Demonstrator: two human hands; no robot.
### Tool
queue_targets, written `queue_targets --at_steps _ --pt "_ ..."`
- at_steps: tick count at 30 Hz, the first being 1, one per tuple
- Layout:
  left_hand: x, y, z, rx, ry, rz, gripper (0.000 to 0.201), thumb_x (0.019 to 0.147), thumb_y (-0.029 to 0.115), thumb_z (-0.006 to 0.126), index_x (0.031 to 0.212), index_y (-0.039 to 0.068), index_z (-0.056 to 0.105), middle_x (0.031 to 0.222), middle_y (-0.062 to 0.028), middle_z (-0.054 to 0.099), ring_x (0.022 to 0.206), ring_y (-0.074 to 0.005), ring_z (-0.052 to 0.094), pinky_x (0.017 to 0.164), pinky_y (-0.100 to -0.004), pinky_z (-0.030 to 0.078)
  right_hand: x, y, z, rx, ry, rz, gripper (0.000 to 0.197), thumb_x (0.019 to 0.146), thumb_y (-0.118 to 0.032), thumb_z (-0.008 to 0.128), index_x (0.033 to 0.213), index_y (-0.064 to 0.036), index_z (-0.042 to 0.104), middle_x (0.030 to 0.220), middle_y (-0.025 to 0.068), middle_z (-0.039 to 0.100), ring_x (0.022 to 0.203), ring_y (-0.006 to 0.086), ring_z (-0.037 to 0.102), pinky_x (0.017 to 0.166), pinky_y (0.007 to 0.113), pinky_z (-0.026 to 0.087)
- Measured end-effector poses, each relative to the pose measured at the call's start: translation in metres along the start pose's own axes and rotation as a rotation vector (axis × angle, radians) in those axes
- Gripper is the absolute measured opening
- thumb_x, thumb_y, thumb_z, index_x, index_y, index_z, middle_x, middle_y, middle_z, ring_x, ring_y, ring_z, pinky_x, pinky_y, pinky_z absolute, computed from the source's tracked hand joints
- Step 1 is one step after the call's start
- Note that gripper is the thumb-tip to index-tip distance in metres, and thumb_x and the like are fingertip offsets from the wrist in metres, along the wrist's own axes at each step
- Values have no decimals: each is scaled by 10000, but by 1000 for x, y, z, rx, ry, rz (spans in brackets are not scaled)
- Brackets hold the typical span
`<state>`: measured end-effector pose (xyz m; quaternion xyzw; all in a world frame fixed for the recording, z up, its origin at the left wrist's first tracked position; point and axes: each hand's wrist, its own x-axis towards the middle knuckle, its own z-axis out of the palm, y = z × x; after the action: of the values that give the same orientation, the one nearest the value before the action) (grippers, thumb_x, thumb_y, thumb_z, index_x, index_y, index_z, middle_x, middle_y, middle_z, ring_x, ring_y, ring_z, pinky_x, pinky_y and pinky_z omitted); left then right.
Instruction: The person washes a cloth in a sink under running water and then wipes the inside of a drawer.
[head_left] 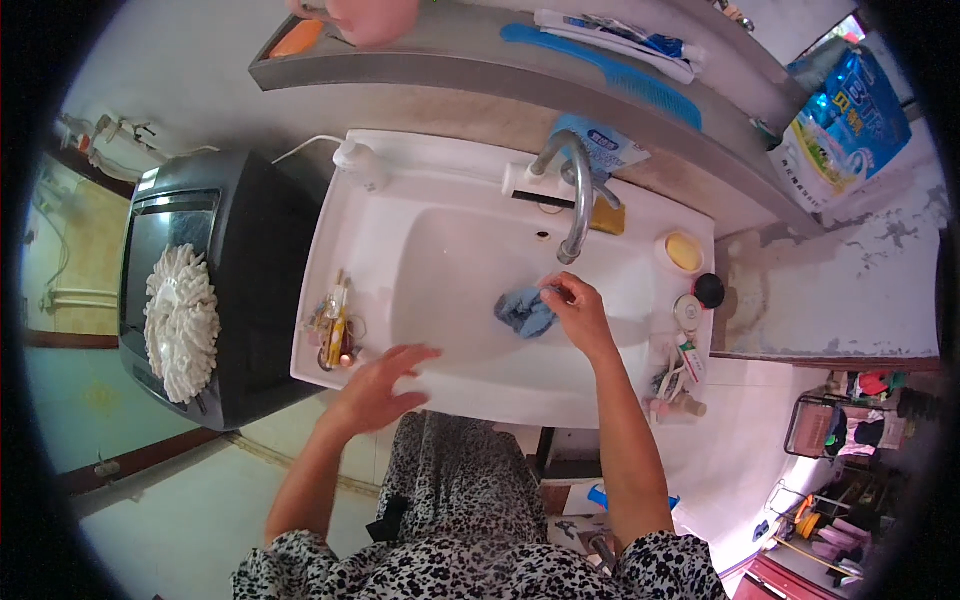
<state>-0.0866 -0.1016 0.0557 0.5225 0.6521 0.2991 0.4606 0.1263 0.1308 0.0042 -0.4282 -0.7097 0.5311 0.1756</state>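
Observation:
A small crumpled blue cloth [524, 313] hangs from my right hand [577, 309], its upper corner pinched between thumb and fingers. It is over the basin of the white sink [430, 391], just below the spout of the curved metal faucet [581, 205]. My left hand [383, 388] holds nothing. Its fingers are spread above the sink's front left edge, close to a cluster of toothbrushes and small items [339, 327].
A yellow soap bar in a dish [684, 252] and small containers line the sink's right rim. A white bottle [359, 163] stands at the back left corner. Above runs a shelf with a blue comb [620, 77]. A mop head [181, 322] lies on the black washing machine [260, 240].

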Motion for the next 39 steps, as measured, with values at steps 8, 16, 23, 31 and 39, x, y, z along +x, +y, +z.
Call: queue_targets --at_steps 8,16,23,31,39 --pt "190 -37 112 -805 200 -321 327 822 305 619 1007 38 579 884 -90 602 817 -201 594 645 -309 459 -23 -2 -17 822 54 111 228 851 -164 591 1056 -66 568 944 21 576 858 141 557 747 313 487" --pt "173 29 172 129 428 425 305 678 217 683 865 22 544 853 -179 529 951 -359 501 685 -448 449 -16 78 16 1205 262 363 546 887 -452 477 1304 -108 394 1070 105 556 980 218 522 797 370 484" --pt "208 -17 114 -285 533 -77 281 789 191 562 1007 18 528 1102 -187 482 1014 -342 489 793 -410 429 3 31 69 1297 202 400 256 903 -304 489 984 -73 562 908 22 582 807 152 568 727 283 472" --pt "184 12 160 -169 549 416 526 843 200 508 1321 32 368 1379 -225 327 1233 -337 375 988 -383 326 29 78 44 1488 126 219 292 886 -357 522 1029 -103 531 933 12 541 889 153 522 776 285 445" --pt "190 -23 108 -943 348 -39 460 882 194 500 1313 62 408 1066 -63 541 969 -131 499 842 -256 413 -10 31 63 1089 -43 314 484 853 -365 581 1230 -97 437 1151 23 523 1024 150 521 830 322 448"
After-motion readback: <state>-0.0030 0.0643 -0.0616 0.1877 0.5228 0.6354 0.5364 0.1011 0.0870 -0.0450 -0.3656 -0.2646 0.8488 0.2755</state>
